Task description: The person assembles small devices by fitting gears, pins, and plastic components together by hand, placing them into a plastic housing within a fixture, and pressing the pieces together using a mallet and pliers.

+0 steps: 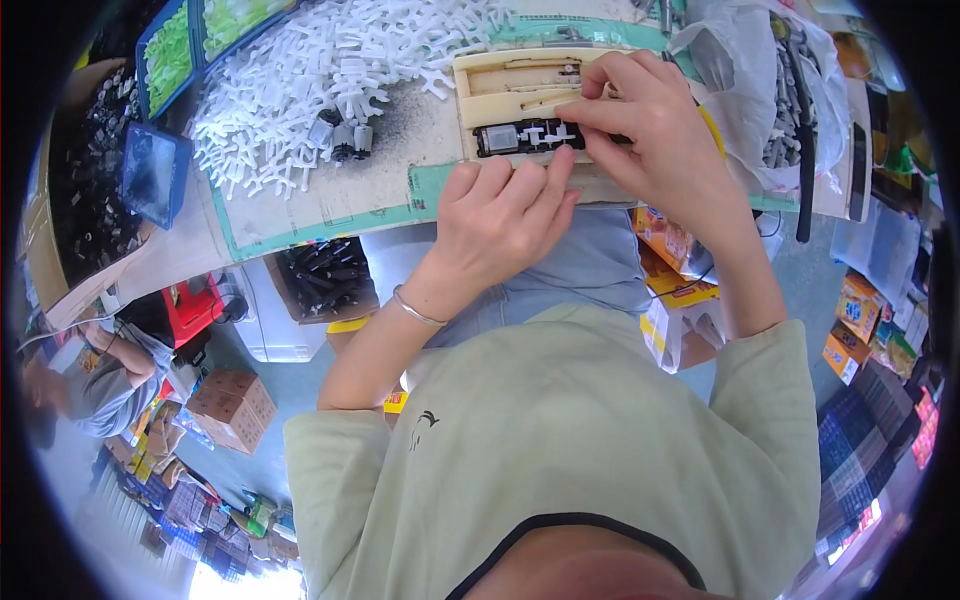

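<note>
A cream-coloured fixture [490, 103] lies on the table near its front edge. In its front slot sits a black housing [484, 140] with a silver motor [502, 137] and white parts along it. My left hand [505, 215] rests at the near side of the housing, fingers curled, index fingertip at its right part. From the right, my right hand [655, 130] reaches over the fixture, thumb and fingers bent at the housing's right end. Whatever lies between those fingertips is too small to make out.
Loose white plastic parts [290, 80] form a large pile at the left, with several small motors [350, 135] beside it. A blue tray [157, 172] stands farther left. At the right is a plastic bag [745, 90] of grey parts. Another person [120, 370] is at far left.
</note>
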A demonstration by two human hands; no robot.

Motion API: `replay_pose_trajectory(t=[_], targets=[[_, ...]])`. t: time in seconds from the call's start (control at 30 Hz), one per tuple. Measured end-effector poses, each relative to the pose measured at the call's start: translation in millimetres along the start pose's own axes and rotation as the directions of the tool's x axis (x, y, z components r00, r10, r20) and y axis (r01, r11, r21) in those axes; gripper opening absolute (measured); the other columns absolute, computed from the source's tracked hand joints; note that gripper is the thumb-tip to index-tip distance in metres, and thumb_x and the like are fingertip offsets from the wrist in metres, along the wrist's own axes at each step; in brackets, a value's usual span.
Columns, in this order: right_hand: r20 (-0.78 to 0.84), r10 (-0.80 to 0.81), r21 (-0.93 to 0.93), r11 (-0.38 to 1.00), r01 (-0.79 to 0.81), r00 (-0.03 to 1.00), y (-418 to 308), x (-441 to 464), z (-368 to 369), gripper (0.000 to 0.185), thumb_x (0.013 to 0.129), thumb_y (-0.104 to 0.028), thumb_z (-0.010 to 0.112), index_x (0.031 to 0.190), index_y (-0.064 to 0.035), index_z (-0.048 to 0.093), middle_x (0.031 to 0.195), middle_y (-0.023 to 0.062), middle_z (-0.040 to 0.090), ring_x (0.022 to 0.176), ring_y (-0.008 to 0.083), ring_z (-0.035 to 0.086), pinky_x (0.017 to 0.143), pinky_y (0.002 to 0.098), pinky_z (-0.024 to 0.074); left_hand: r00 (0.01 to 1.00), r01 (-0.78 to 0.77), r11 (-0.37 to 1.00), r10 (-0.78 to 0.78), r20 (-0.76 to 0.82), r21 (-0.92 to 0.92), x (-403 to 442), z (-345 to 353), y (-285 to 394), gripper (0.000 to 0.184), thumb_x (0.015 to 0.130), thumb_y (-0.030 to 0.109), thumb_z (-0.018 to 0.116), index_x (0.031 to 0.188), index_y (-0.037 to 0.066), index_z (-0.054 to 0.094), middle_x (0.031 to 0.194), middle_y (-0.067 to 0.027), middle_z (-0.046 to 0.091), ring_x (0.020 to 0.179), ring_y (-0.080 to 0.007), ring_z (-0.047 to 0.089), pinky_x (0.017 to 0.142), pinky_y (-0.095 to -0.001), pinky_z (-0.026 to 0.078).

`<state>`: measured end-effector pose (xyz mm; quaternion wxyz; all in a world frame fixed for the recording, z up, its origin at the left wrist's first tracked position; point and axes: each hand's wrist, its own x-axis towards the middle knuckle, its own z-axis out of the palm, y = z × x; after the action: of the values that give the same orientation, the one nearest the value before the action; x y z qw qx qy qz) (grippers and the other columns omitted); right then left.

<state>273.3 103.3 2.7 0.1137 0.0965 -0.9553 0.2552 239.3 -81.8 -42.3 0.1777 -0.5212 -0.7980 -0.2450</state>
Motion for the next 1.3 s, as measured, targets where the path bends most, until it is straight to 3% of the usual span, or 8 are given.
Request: replay_pose_trajectory(t=[0.43,0.53,0.6,0.7,0.8,1.0,1.13,1.3], targets=[[0.149,-0.045,-0.076,0.995,0.057,0.988,-6,9,-9,0.01,0.065,-0.009,0.064,0.074,-0.0065,0.069,0.077,0.0053,0.054,0.084,0.0224,0.053,0.078,0.035,0.0397,0.998,0.05,0.997,-0.048,0.037,-0.051,-7,7,9,0.037,0.07,0.013,0.067,0.106,0.003,0.063,0.068,0.0002,0.047,0.06,-0.0151,0.046,0.059,-0.0298,0.032],[0.055,-0.023,0.081,0.997,0.019,0.998,10,-2,-10,0.018,0.071,-0.005,0.061,0.088,-0.0055,0.069,0.081,0.007,0.058,0.084,0.0235,0.056,0.076,0.033,0.0421,0.996,0.087,0.978,-0.088,0.005,-0.19,-3,-13,-4,0.036,0.071,0.008,0.065,0.106,0.003,0.063,0.07,0.0016,0.046,0.063,-0.0145,0.049,0.058,-0.0303,0.033],[-0.096,0.255,0.339,0.917,-0.209,0.962,18,-3,-17,0.017,0.077,-0.003,0.059,0.091,-0.0031,0.067,0.084,0.0089,0.059,0.08,0.0259,0.057,0.072,0.0337,0.0451,0.982,0.181,0.972,-0.187,-0.023,-0.148,5,-23,-30,0.035,0.072,0.006,0.065,0.106,0.007,0.062,0.077,-0.0027,0.053,0.071,-0.0174,0.052,0.061,-0.0314,0.035],[-0.228,0.258,0.031,0.966,-0.258,0.939,46,15,-38,0.024,0.08,0.0,0.054,0.101,-0.0026,0.063,0.09,0.0102,0.061,0.082,0.0286,0.058,0.073,0.0361,0.0468,0.98,0.187,0.981,-0.183,0.082,-0.045,19,-32,-70,0.025,0.071,0.003,0.062,0.095,0.008,0.062,0.085,-0.0046,0.054,0.077,-0.0205,0.053,0.065,-0.0332,0.038],[-0.124,-0.025,-0.492,0.87,-0.039,0.992,73,32,-36,0.028,0.071,0.0,0.056,0.099,-0.0041,0.063,0.094,0.0092,0.06,0.089,0.0265,0.057,0.08,0.0361,0.0436,0.976,0.125,0.992,-0.129,0.178,0.03,29,-38,-79,0.017,0.074,0.006,0.063,0.09,0.007,0.06,0.086,-0.0054,0.054,0.078,-0.0229,0.053,0.069,-0.0347,0.041],[0.138,0.068,-0.538,0.843,0.017,0.988,81,50,-21,0.02,0.074,-0.003,0.06,0.094,-0.0048,0.061,0.082,0.0083,0.063,0.086,0.0262,0.059,0.078,0.0374,0.0453,0.948,0.029,0.993,-0.064,0.311,0.116,29,-41,-85,0.009,0.076,0.008,0.062,0.083,0.005,0.055,0.085,-0.006,0.054,0.078,-0.0223,0.054,0.067,-0.0326,0.041],[-0.069,0.074,-0.345,0.934,-0.093,0.995,70,52,-12,0.02,0.074,-0.006,0.061,0.094,-0.0058,0.061,0.081,0.0116,0.062,0.074,0.0275,0.06,0.064,0.0368,0.0489,0.979,0.071,0.989,-0.093,0.181,0.128,24,-35,-77,0.007,0.069,0.006,0.057,0.075,0.007,0.054,0.077,-0.0063,0.052,0.075,-0.0207,0.053,0.067,-0.0321,0.042],[-0.206,0.37,0.272,0.911,-0.31,0.906,55,45,-9,0.021,0.074,-0.006,0.063,0.094,-0.0004,0.061,0.082,0.0083,0.064,0.073,0.0159,0.06,0.065,0.0266,0.0481,0.969,0.217,0.965,-0.231,0.089,0.145,17,-23,-70,0.007,0.071,0.006,0.061,0.075,0.005,0.055,0.069,-0.0078,0.054,0.065,-0.0233,0.055,0.058,-0.0338,0.045]])
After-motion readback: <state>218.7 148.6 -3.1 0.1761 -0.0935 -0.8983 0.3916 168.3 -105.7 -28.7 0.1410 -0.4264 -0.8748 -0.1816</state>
